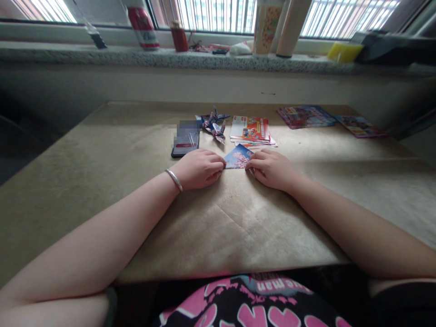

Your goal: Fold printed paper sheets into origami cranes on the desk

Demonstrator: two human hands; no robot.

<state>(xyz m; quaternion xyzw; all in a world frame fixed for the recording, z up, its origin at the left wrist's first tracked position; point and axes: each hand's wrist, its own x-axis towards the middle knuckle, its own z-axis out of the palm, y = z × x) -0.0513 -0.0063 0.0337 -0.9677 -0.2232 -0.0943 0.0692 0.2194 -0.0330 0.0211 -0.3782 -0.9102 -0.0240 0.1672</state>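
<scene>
A blue printed sheet of paper (pixel 237 157), folded into a triangle, lies on the table with its point toward the window. My left hand (pixel 203 169) grips its left corner, fingers curled and pressed together. At the right corner, my right hand (pixel 270 168) pinches the paper between thumb and fingers. Just beyond the triangle sits a stack of orange and white printed papers (pixel 250 128). Two folded paper cranes (pixel 214 125) stand to the left of that stack. A phone (pixel 186 140) is beside my left hand, its screen partly blurred out.
Printed cards (pixel 306 116) are piled at the back right, with another bundle (pixel 361 126) next to them. The windowsill (pixel 204 59) behind the table (pixel 85 172) carries a red can (pixel 143 25), a red jar (pixel 179 37), a tall cup (pixel 267 27) and a yellow item (pixel 344 52).
</scene>
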